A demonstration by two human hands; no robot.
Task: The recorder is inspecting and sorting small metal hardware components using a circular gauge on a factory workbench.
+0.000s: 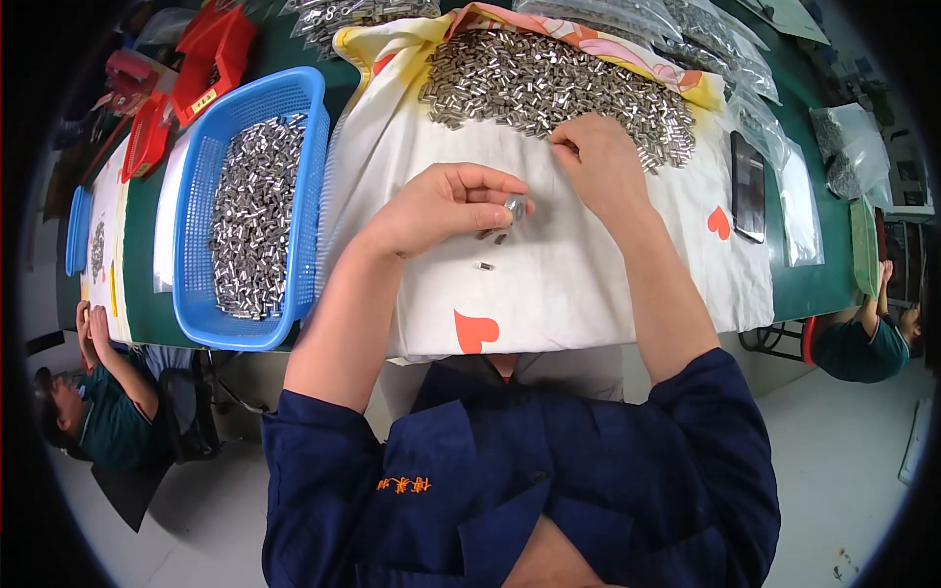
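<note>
My left hand is closed over the middle of a white cloth, with a small round silvery metal piece between thumb and fingers. Farther to the right, my right hand is pinched at the near edge of a wide pile of short metal cylinders. Anything between its fingertips is too small or hidden to make out. One loose cylinder lies on the cloth below my left hand. Small dark bits show just under the left fingers.
A blue plastic basket full of similar cylinders stands at left. Red bins are beyond it. A black phone lies at right, near bags of metal parts. Other people sit at the far left and far right.
</note>
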